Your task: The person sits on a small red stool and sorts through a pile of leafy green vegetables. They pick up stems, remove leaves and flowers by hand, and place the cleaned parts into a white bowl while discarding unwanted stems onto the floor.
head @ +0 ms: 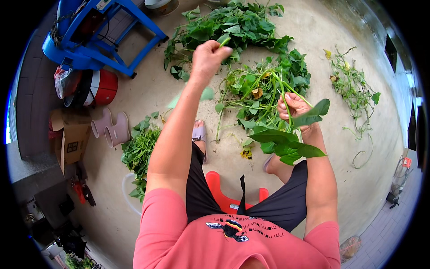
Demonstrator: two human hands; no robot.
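Observation:
My left hand (209, 60) is raised over the far floor, with a short green stem piece (224, 41) pinched between thumb and fingers. In my right hand (295, 108) are several long leafy vine stems (285, 95), probably sweet potato vine. Their broad leaves (285, 143) hang down over my right forearm and knee. Below and between the hands lies a tangled pile of vines (258, 90) with some yellow and brown leaves. A larger heap of dark green leafy vines (231, 25) sits beyond my left hand.
Picked greens (139, 148) lie left of my left arm, near pink rubber boots (116, 129) and a cardboard box (74, 134). A blue plastic stool (111, 37) and red bucket (105, 87) stand far left. Stripped vines (352, 87) lie right. Under me is a red plastic seat (215, 188).

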